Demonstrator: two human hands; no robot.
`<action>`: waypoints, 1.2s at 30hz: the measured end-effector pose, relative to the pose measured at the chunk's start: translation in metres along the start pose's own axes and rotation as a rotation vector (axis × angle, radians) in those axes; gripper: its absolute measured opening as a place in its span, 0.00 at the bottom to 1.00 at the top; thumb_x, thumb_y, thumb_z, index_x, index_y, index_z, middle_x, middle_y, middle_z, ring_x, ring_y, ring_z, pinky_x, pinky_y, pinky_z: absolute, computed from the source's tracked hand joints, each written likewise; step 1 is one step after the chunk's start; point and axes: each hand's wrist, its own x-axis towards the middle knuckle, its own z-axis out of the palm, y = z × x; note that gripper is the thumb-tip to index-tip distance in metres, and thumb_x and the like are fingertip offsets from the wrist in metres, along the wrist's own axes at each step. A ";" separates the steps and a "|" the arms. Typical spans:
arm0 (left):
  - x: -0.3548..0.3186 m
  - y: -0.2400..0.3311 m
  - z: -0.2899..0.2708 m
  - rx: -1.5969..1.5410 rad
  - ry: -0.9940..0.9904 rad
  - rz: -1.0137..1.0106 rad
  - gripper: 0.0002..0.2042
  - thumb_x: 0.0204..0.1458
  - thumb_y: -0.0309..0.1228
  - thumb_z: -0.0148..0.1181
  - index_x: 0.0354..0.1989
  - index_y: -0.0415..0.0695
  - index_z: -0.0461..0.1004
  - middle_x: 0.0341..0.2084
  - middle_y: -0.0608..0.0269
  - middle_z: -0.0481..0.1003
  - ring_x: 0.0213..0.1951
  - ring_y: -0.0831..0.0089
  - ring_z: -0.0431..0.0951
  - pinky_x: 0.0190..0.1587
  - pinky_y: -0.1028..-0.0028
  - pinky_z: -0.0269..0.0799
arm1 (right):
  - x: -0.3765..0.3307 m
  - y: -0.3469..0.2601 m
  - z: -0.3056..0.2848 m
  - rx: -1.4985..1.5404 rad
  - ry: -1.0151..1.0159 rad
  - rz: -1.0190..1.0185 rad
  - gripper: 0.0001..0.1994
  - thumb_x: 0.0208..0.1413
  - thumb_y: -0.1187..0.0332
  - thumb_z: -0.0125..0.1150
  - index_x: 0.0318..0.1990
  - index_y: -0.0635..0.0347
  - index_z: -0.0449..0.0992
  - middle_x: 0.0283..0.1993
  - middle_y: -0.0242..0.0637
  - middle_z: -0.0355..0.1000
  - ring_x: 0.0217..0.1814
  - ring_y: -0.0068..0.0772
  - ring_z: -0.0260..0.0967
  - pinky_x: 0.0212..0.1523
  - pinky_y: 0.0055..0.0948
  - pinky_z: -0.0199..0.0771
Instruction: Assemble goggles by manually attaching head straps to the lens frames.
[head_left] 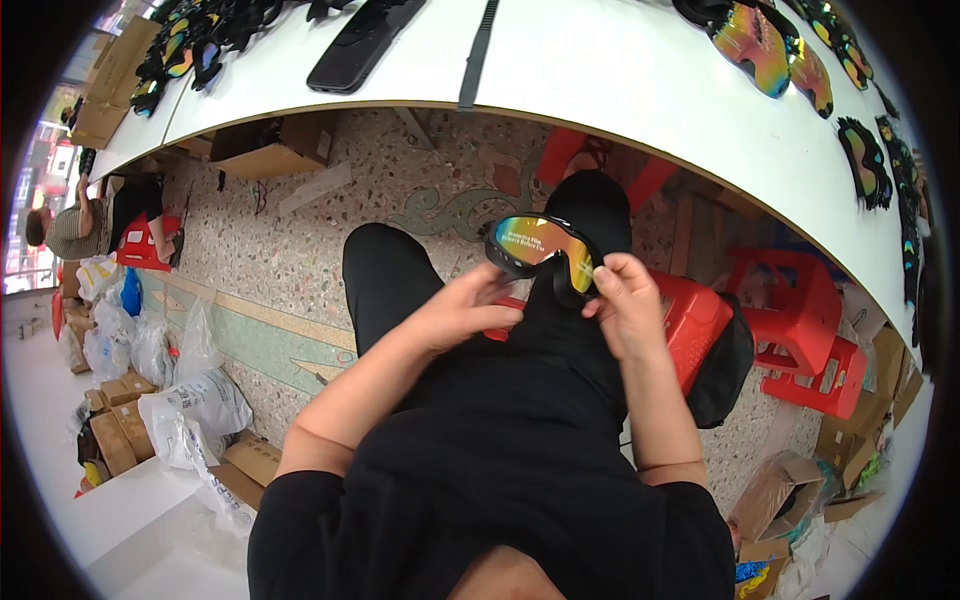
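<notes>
A pair of black-framed ski goggles (545, 247) with a mirrored orange, yellow and green lens is held above my lap, lens upward. My right hand (628, 300) pinches the goggles' right end between thumb and fingers. Against the lower left edge of the frame rests my left hand (468, 310); its fingers curl partly out of sight at the goggles, and its thumb stretches away to the right. Printed lettering shows on the lens.
A white table (560, 70) curves across the front, bearing a black phone (365, 45), a dark strap (478, 55) and more goggles (755, 48). Red stools (785, 305) stand right. Bags (200, 410) and cartons (120, 435) lie left. Another person (80, 225) is far left.
</notes>
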 end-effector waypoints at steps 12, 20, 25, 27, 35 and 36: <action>0.059 -0.005 0.070 0.604 0.002 0.091 0.32 0.56 0.38 0.65 0.64 0.35 0.58 0.48 0.45 0.74 0.51 0.63 0.77 0.53 0.67 0.71 | 0.096 -0.089 -0.015 -0.855 -0.762 0.292 0.10 0.45 0.73 0.75 0.34 0.63 0.80 0.29 0.26 0.75 0.29 0.13 0.67 0.32 0.17 0.68; 0.064 -0.039 0.071 0.330 0.124 -0.014 0.25 0.61 0.25 0.58 0.65 0.37 0.60 0.48 0.63 0.71 0.48 0.79 0.72 0.51 0.78 0.70 | 0.031 -0.024 -0.044 -0.326 -0.043 -0.137 0.12 0.55 0.75 0.65 0.46 0.63 0.72 0.38 0.30 0.73 0.39 0.19 0.72 0.40 0.20 0.75; 0.063 -0.045 0.071 0.407 0.167 0.036 0.26 0.58 0.30 0.62 0.64 0.38 0.62 0.51 0.51 0.73 0.50 0.69 0.75 0.54 0.72 0.70 | -0.022 0.000 -0.034 -0.344 -0.005 -0.109 0.11 0.56 0.76 0.66 0.43 0.61 0.70 0.32 0.25 0.69 0.30 0.11 0.65 0.30 0.13 0.67; 0.064 -0.046 0.071 0.417 0.153 0.060 0.26 0.59 0.28 0.61 0.64 0.37 0.61 0.52 0.54 0.72 0.50 0.72 0.75 0.54 0.73 0.71 | -0.029 0.000 -0.025 -0.238 0.061 -0.057 0.11 0.57 0.77 0.65 0.43 0.62 0.70 0.33 0.26 0.70 0.31 0.11 0.67 0.30 0.12 0.69; 0.055 -0.045 0.057 -0.030 0.000 -0.064 0.27 0.61 0.27 0.59 0.67 0.38 0.59 0.54 0.60 0.70 0.53 0.76 0.71 0.58 0.75 0.68 | -0.029 0.010 -0.041 -0.127 -0.030 -0.061 0.11 0.56 0.78 0.65 0.44 0.62 0.70 0.33 0.29 0.71 0.30 0.14 0.69 0.29 0.15 0.72; 0.053 -0.046 0.056 -0.015 0.001 -0.074 0.27 0.60 0.27 0.59 0.67 0.38 0.59 0.55 0.60 0.70 0.54 0.76 0.71 0.58 0.75 0.67 | -0.028 0.014 -0.045 -0.095 -0.055 -0.080 0.11 0.56 0.79 0.64 0.45 0.62 0.70 0.34 0.30 0.72 0.30 0.15 0.70 0.29 0.16 0.73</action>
